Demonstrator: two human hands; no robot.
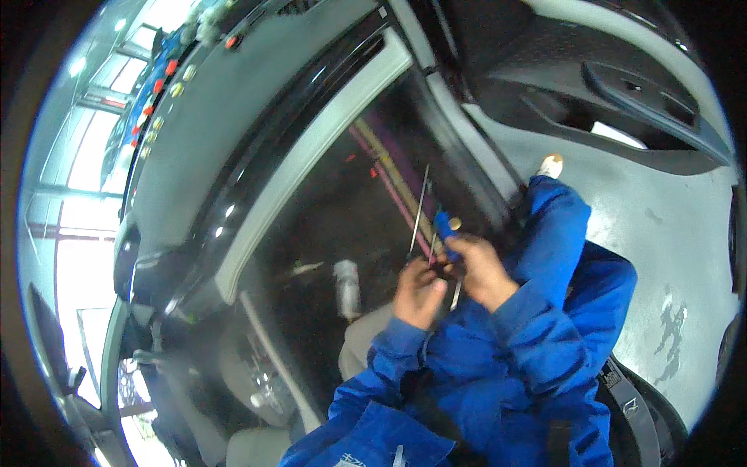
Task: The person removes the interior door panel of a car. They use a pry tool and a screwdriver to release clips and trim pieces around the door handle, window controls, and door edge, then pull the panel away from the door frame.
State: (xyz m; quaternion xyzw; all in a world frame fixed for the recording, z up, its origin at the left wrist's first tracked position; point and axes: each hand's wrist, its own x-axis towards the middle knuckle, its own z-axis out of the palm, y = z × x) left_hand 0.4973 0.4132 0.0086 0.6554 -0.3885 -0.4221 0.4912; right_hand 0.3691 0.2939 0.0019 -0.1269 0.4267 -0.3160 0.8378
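Observation:
My left hand and my right hand meet in front of my chest, both in blue sleeves. The right hand grips a blue-handled tool whose handle sticks up above the fingers. The left hand pinches the lower end of a long thin metal rod that rises toward the car's door opening. The two hands touch each other around these tools. My blue trouser leg and light shoe reach out over the grey floor.
I am beside an open car: a pale door sill and pillar, dark footwell, seat and steering wheel lower left. The open door's inner panel lies upper right. A seat belt hangs at the lower right.

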